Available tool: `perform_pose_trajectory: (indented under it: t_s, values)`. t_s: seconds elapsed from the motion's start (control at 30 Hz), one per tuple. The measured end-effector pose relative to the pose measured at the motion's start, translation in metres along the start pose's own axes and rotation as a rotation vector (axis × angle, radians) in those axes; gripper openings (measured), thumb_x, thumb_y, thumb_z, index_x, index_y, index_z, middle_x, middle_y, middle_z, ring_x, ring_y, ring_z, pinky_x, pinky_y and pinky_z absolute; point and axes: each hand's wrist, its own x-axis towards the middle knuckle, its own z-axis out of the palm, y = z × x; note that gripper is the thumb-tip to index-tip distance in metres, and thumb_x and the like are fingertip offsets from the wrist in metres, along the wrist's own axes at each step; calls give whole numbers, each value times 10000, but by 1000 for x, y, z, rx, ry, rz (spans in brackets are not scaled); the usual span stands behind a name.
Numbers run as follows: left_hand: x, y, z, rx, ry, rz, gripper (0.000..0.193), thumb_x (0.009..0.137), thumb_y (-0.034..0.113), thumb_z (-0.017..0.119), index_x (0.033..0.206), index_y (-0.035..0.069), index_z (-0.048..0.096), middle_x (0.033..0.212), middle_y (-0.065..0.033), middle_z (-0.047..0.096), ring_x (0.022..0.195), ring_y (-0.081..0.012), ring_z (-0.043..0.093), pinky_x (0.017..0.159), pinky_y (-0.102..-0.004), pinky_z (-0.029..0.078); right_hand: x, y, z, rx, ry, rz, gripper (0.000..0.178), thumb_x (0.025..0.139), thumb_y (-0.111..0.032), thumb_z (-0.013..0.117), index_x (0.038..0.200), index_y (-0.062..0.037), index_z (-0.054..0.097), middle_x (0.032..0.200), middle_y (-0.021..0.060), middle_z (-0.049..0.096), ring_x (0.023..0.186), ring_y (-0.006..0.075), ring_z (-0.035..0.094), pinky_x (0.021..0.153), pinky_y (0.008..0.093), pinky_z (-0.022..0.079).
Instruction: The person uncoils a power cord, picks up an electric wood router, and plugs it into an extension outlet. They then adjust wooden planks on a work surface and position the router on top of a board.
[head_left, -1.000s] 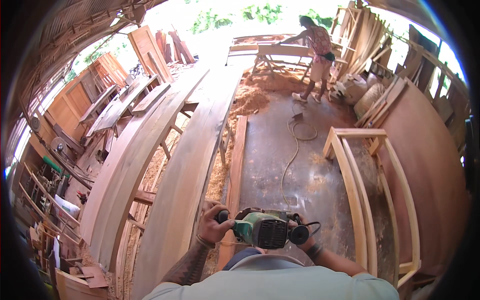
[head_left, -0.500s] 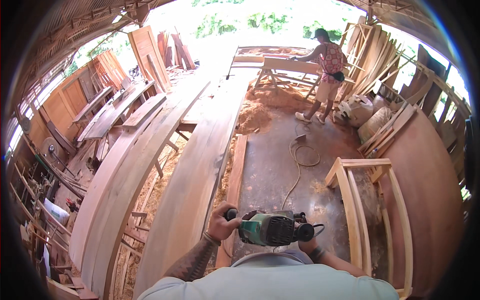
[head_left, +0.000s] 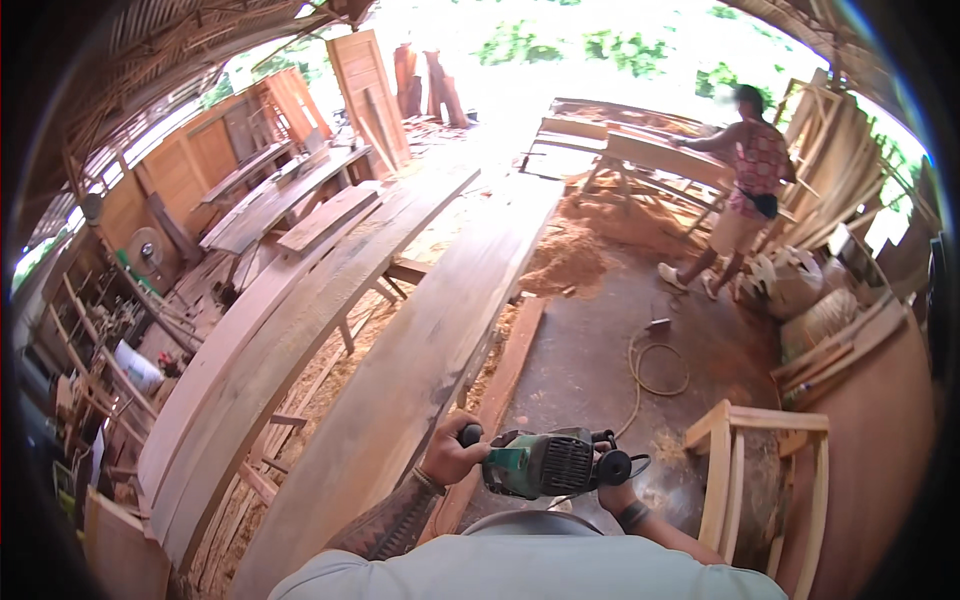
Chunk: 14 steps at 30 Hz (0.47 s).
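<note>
A: We have the green power tool [head_left: 545, 463] carried crosswise at chest height, at about six o'clock in the head view. Our left hand [head_left: 450, 455] is wrapped tight around the black side handle, fingers fully curled on it.

B: And our right hand [head_left: 612, 482]?

A: It sits at the tool's other end, behind the black knob. It seems to grip there, but the fingers are mostly hidden, so we cannot tell how they lie.

B: Why two hands?

A: We judge the tool heavy; a hand at each end keeps it level and its body clear of our shirt. It is off the wood, touching no board.

B: What lies nearest?

A: The long plank [head_left: 430, 330], running from seven o'clock up toward twelve, rests on trestles just left of the tool. A second wide plank [head_left: 265, 350] lies beside it at nine o'clock, with shorter boards [head_left: 325, 215] stacked beyond at eleven.

B: Anything in the way?

A: A narrow board [head_left: 505, 365] lies on the floor under the plank's right edge, straight ahead of us. A coiled cord [head_left: 655, 370] loops on the floor at one o'clock. A pale wooden frame [head_left: 765, 470] stands close at four o'clock. Sawdust heaps [head_left: 565, 265] sit at twelve.

B: Others about?

A: One person [head_left: 745, 190] works at a far bench [head_left: 660, 160], at one o'clock, well apart from us.
</note>
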Motion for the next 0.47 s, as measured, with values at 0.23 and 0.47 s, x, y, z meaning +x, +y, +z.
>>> perform_pose_trajectory:
  t_s: [0.23, 0.47]
  values:
    - [47, -12, 8, -10, 156, -89, 306, 705, 192, 773, 924, 33, 629, 826, -49, 527, 784, -162, 523, 718, -321, 464, 117, 32, -3, 466, -151, 376, 284, 970, -148, 687, 1211, -25, 603, 1018, 12, 649, 896, 77, 604, 779, 233, 516]
    - [91, -30, -14, 108, 305, -79, 247, 732, 168, 746, 922, 63, 627, 794, 2, 544, 736, -133, 522, 678, -293, 458, 215, 10, 24, 423, -324, 353, 257, 977, -155, 678, 1199, -40, 620, 1016, -1, 661, 891, 71, 606, 772, 219, 516]
